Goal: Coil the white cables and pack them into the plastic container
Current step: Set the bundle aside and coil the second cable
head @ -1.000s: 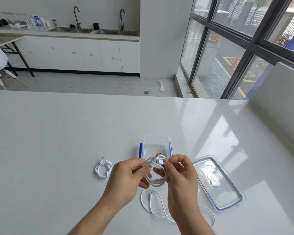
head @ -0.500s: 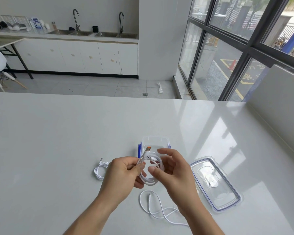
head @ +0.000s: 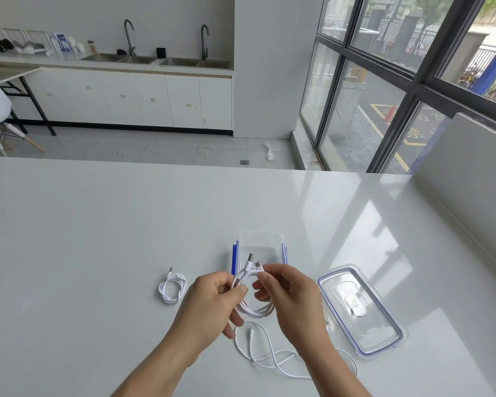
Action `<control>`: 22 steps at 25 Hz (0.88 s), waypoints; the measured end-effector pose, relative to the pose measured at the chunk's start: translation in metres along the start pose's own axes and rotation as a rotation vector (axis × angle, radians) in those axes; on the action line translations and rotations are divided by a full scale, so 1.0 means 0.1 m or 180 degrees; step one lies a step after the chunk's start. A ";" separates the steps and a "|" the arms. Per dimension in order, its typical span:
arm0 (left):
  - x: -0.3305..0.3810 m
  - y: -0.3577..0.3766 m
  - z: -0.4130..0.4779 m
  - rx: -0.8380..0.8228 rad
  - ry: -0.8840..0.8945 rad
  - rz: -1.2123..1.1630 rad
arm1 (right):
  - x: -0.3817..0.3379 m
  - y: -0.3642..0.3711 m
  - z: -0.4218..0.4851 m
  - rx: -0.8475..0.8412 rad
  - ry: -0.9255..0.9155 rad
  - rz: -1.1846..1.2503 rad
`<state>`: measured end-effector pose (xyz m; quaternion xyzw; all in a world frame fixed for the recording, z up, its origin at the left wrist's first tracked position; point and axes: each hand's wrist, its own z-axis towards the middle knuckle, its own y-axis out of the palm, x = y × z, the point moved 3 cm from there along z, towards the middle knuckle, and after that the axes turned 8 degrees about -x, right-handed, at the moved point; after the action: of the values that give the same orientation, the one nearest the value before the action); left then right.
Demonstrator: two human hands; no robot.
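Note:
A coiled white cable (head: 255,310) hangs between my two hands above the table, its two plugs sticking up at the top. My left hand (head: 212,306) pinches the coil's left side. My right hand (head: 291,296) pinches it near the plugs. Just behind the hands sits the clear plastic container (head: 261,242) with blue clips. A second white cable (head: 173,287) lies coiled on the table to the left. A third white cable (head: 265,355) lies loose under my hands, partly hidden by my right forearm.
The container's clear lid (head: 364,316) with a blue seal lies on the table to the right. The white table (head: 98,224) stretches far and left. A low white wall (head: 470,181) borders the table's right side.
The coil has been turned so both plugs now point up together. My right hand has shifted from the coil's front to a pinch near the plugs.

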<state>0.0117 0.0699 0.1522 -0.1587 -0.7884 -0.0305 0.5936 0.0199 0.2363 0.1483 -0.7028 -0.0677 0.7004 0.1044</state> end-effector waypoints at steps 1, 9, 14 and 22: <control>-0.01 -0.01 0.00 0.0000 -0.0008 0.0074 | 0.00 -0.01 0.01 -0.0051 0.0044 0.0149; -0.06 0.01 -0.01 0.0144 0.0036 -0.0339 | 0.02 -0.01 -0.07 -0.0658 0.0438 0.1176; -0.08 0.01 -0.03 0.0110 0.0007 -0.0500 | 0.05 0.02 -0.10 -0.0560 0.0336 0.1002; -0.05 -0.06 -0.10 -0.0031 0.0025 -0.0524 | 0.08 0.09 -0.10 -0.0557 0.0416 0.1201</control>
<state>0.0201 0.0608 0.1512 -0.0961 -0.7962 -0.0836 0.5914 0.0291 0.2286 0.1380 -0.7534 0.0114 0.6519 -0.0858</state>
